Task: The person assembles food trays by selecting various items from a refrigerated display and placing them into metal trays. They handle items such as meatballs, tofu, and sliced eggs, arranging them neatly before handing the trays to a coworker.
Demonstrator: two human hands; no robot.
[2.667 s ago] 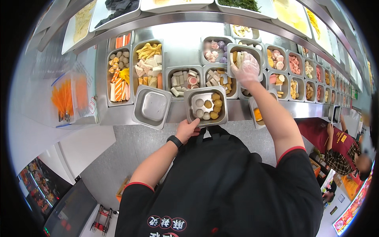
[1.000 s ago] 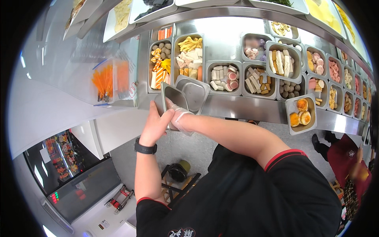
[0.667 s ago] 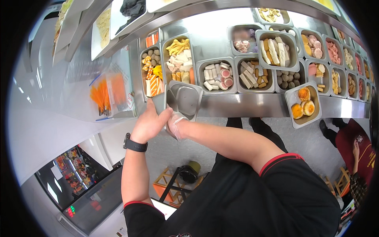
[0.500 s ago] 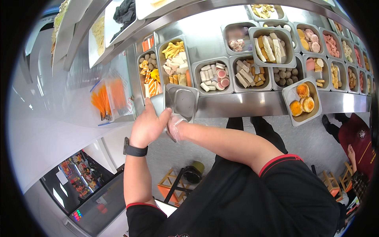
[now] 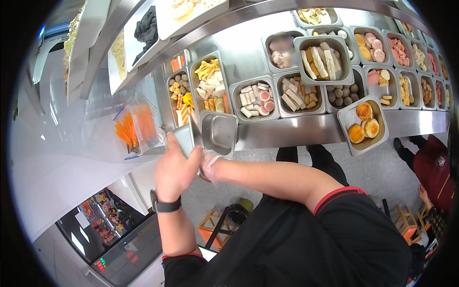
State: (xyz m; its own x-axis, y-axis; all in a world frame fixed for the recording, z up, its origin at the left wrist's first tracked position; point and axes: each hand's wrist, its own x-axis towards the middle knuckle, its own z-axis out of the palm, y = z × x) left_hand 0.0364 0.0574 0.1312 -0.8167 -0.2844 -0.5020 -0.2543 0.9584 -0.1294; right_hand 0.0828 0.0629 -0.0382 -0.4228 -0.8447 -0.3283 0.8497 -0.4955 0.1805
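Note:
My left hand (image 5: 173, 167), bare and with a dark watch on the wrist, is closed on a metal pan (image 5: 184, 138). The pan is tipped on its side over the counter's front edge. Against the pan's right side is my right hand (image 5: 209, 165), in a clear plastic glove; its fingers are hidden, so its grip does not show. Just right of the held pan sits an empty metal pan (image 5: 219, 130). Behind them, a long pan (image 5: 213, 86) has yellow, white and orange pieces, beside a narrow pan of orange-and-white striped pieces (image 5: 183, 114).
Several food pans line the counter, one with white and pink-centred rolls (image 5: 257, 100). A pan of browned round pieces (image 5: 366, 124) juts over the front edge (image 5: 291, 134). A clear container of orange sticks (image 5: 126, 131) stands left. A person in a maroon apron (image 5: 434, 165) is far right.
The held pan has tipped up more steeply, its flat side now showing above my left hand. Both hands have shifted slightly, and the whole view has moved a little.

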